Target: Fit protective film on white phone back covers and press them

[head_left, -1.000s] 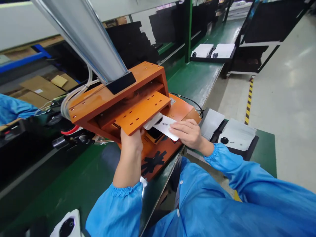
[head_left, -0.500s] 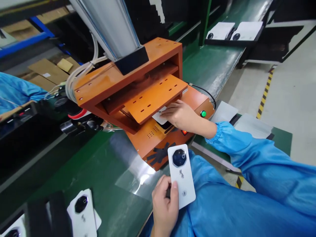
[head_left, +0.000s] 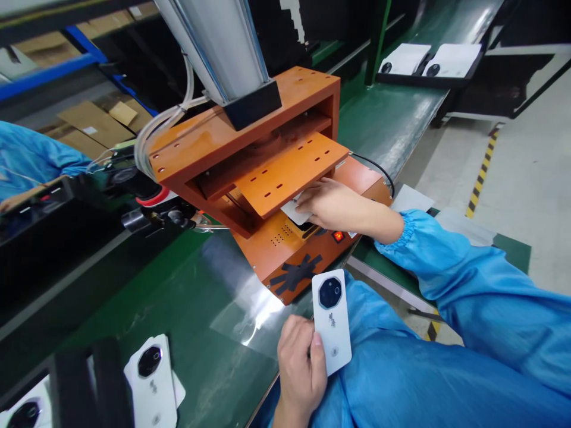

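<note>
My left hand [head_left: 300, 359] is closed on the lower left edge of a white phone back cover [head_left: 332, 333], which stands nearly upright with its dark octagonal camera area at the top. Under the raised plate of an orange press [head_left: 307, 156], my right hand [head_left: 328, 205] has its fingers bent over a second white phone back cover [head_left: 292, 213]. That cover lies just above the press bed, largely hidden by the plate and my hand. Some fingertips of my right hand are out of sight under the plate.
More white covers [head_left: 154, 386] lie at lower left beside a black holder [head_left: 84, 386]. Thin white sheets [head_left: 413, 199] rest on a low surface at right. A black tray [head_left: 414, 78] of covers sits on the far bench. White hoses [head_left: 147, 139] hang beside the press cylinder.
The view has shifted slightly, so the press appears further right. My left hand has lowered its cover a little and holds it more upright. My right hand stays under the plate.
</note>
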Action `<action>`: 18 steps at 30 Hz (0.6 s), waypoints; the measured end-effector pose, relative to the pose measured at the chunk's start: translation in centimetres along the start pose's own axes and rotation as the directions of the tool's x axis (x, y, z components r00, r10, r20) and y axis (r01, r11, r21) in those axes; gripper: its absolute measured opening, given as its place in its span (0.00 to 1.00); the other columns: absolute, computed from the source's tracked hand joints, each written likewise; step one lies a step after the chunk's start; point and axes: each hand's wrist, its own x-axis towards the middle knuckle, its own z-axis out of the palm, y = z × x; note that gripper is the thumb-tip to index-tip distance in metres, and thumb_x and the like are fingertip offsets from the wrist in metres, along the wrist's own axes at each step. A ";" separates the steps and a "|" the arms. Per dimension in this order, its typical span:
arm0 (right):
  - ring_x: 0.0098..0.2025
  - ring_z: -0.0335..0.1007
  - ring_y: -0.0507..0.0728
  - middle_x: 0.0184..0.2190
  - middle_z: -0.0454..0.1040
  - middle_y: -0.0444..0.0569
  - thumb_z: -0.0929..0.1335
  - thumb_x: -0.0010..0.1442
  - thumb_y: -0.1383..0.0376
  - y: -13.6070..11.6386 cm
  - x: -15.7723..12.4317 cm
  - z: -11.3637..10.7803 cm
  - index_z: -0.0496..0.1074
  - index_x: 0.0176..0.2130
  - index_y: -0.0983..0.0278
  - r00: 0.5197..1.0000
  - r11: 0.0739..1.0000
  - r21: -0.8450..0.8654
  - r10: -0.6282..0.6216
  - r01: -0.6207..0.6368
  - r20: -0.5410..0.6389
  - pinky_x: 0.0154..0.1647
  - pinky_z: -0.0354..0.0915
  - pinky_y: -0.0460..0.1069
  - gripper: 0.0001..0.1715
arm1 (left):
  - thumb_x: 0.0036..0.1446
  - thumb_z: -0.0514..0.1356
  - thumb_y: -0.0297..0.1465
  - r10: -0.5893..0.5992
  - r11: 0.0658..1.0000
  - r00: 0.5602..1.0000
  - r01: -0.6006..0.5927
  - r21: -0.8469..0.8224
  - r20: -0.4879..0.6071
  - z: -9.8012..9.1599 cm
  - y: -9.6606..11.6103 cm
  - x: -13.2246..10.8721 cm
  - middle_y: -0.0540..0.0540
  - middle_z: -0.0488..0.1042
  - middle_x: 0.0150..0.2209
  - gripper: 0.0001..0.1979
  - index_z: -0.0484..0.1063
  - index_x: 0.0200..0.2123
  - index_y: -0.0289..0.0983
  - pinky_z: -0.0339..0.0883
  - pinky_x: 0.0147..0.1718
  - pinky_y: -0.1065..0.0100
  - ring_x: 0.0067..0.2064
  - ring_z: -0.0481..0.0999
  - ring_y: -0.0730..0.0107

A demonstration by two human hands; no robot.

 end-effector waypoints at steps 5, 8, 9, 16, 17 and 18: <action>0.56 0.71 0.66 0.53 0.77 0.56 0.70 0.64 0.48 -0.2 -0.3 0.1 0.78 0.47 0.67 0.999 0.998 0.054 0.030 -0.032 0.031 0.55 0.63 0.59 0.26 | 0.65 0.52 0.24 0.077 0.983 0.997 -0.075 0.166 -0.006 -0.2 0.2 0.6 0.42 0.75 0.42 0.07 0.68 0.36 0.38 0.63 0.44 0.58 0.44 0.69 0.60; 0.56 0.72 0.64 0.52 0.78 0.55 0.66 0.70 0.51 -0.7 -1.5 1.3 0.75 0.52 0.66 0.989 0.993 0.099 0.079 -0.067 -0.127 0.58 0.61 0.61 0.24 | 0.62 0.54 0.24 0.183 0.911 0.983 -0.170 0.377 -0.001 -0.1 0.1 1.2 0.38 0.74 0.57 0.06 0.69 0.34 0.38 0.60 0.51 0.52 0.54 0.69 0.53; 0.56 0.71 0.63 0.54 0.77 0.54 0.64 0.71 0.54 -1.0 -2.4 1.9 0.74 0.54 0.65 0.976 0.991 0.109 0.096 -0.076 -0.194 0.60 0.59 0.61 0.22 | 0.61 0.55 0.24 0.218 0.877 0.976 -0.195 0.439 -0.003 0.0 -0.1 1.5 0.38 0.72 0.61 0.06 0.69 0.33 0.39 0.58 0.52 0.51 0.56 0.68 0.51; 0.49 0.71 0.61 0.47 0.76 0.55 0.61 0.69 0.69 -1.4 -13.8 7.8 0.73 0.56 0.61 0.475 0.791 0.186 0.518 -0.583 -0.712 0.50 0.63 0.58 0.21 | 0.61 0.56 0.27 0.302 0.740 0.952 -0.205 0.641 -0.044 0.7 -1.8 2.8 0.40 0.67 0.67 0.07 0.69 0.30 0.39 0.55 0.53 0.51 0.64 0.66 0.46; 0.48 0.71 0.61 0.46 0.76 0.55 0.61 0.68 0.70 -1.2 -15.3 8.6 0.74 0.57 0.60 0.486 0.774 0.145 0.520 -0.617 -0.702 0.49 0.63 0.58 0.22 | 0.61 0.56 0.27 0.324 0.721 0.945 -0.217 0.658 -0.044 0.9 -2.0 2.8 0.40 0.67 0.66 0.07 0.68 0.30 0.39 0.55 0.53 0.52 0.63 0.67 0.46; 0.47 0.70 0.61 0.46 0.76 0.54 0.61 0.67 0.72 -1.0 -16.4 9.3 0.73 0.58 0.59 0.526 0.771 0.096 0.514 -0.630 -0.677 0.48 0.63 0.58 0.24 | 0.61 0.56 0.28 0.342 0.704 0.938 -0.224 0.674 -0.045 0.9 -2.2 2.9 0.40 0.67 0.66 0.07 0.68 0.29 0.39 0.55 0.52 0.52 0.62 0.68 0.47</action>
